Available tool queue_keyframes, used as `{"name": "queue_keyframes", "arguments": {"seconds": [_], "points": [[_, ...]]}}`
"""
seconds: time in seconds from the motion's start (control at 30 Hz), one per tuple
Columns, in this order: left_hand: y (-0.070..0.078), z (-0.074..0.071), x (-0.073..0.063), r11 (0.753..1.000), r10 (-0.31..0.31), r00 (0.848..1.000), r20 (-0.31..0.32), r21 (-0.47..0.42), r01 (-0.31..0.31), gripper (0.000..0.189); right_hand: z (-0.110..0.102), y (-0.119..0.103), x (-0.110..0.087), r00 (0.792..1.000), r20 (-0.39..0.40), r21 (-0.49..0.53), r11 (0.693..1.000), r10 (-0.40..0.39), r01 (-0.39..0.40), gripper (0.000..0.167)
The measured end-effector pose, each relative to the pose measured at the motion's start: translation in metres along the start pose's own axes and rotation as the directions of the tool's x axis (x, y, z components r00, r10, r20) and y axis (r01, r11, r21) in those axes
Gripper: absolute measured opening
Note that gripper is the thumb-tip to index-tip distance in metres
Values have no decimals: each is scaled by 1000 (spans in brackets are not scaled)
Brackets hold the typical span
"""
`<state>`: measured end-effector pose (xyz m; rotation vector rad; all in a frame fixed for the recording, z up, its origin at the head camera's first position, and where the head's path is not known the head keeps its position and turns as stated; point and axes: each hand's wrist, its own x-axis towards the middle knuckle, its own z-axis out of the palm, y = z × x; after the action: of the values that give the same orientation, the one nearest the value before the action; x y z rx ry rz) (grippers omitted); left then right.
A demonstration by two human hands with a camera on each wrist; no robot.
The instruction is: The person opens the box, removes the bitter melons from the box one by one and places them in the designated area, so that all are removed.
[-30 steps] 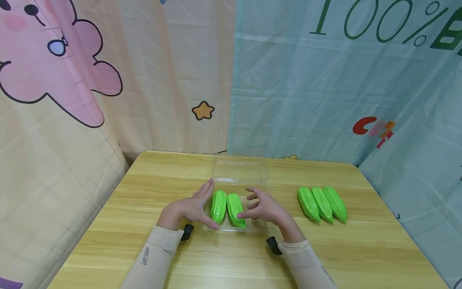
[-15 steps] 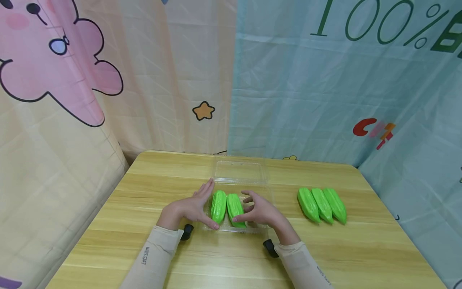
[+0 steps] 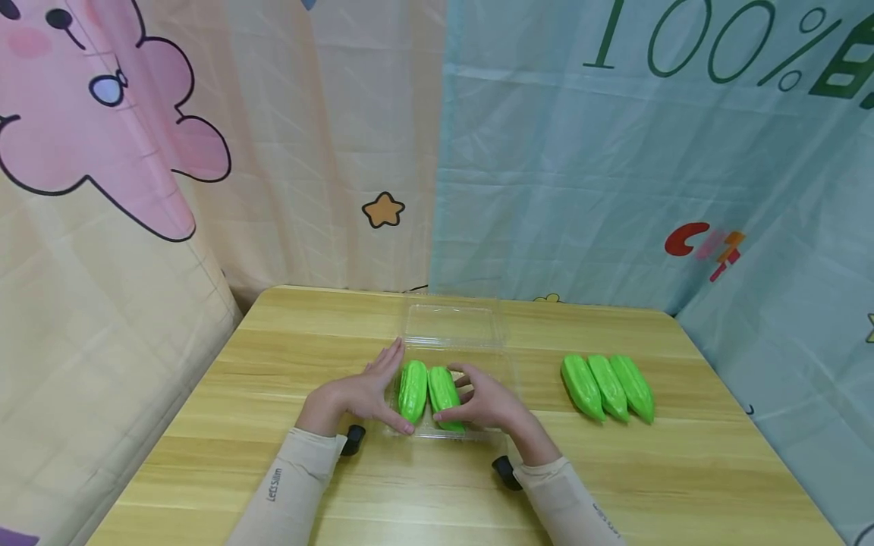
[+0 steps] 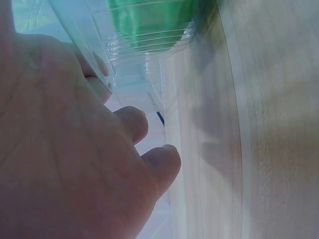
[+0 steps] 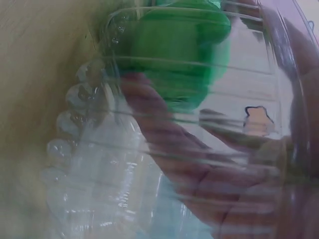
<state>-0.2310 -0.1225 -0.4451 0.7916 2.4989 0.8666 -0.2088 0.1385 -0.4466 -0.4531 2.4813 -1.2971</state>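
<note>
Two bright green bitter melons lie side by side in a clear plastic clamshell box, the left melon (image 3: 413, 392) and the right melon (image 3: 445, 394). The box's lid (image 3: 452, 323) is folded back behind its base. My left hand (image 3: 362, 390) rests against the base's left side, fingers straight, thumb at the front corner. In the left wrist view a melon (image 4: 152, 22) shows through the ribbed wall. My right hand (image 3: 488, 398) reaches into the box and holds the right melon between thumb and curled fingers. Through the plastic, the right wrist view shows a digit (image 5: 149, 104) against the melon's end.
Several more green things lie here: three bitter melons (image 3: 608, 388) rest in a row on the wooden table (image 3: 423, 493) to the right. Printed curtains (image 3: 328, 152) hang behind the table and along both sides.
My right hand has moved a little left and closed in round the right melon, which sits slightly nearer the left one. My left hand has stayed in place.
</note>
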Motion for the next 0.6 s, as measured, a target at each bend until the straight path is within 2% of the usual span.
{"name": "queue_keyframes", "arguments": {"seconds": [0.6], "points": [[0, 0, 0, 1000, 0, 1000, 4, -7, 0, 143, 9, -1, 2, 1000, -26, -55, 998, 17, -18, 87]]}}
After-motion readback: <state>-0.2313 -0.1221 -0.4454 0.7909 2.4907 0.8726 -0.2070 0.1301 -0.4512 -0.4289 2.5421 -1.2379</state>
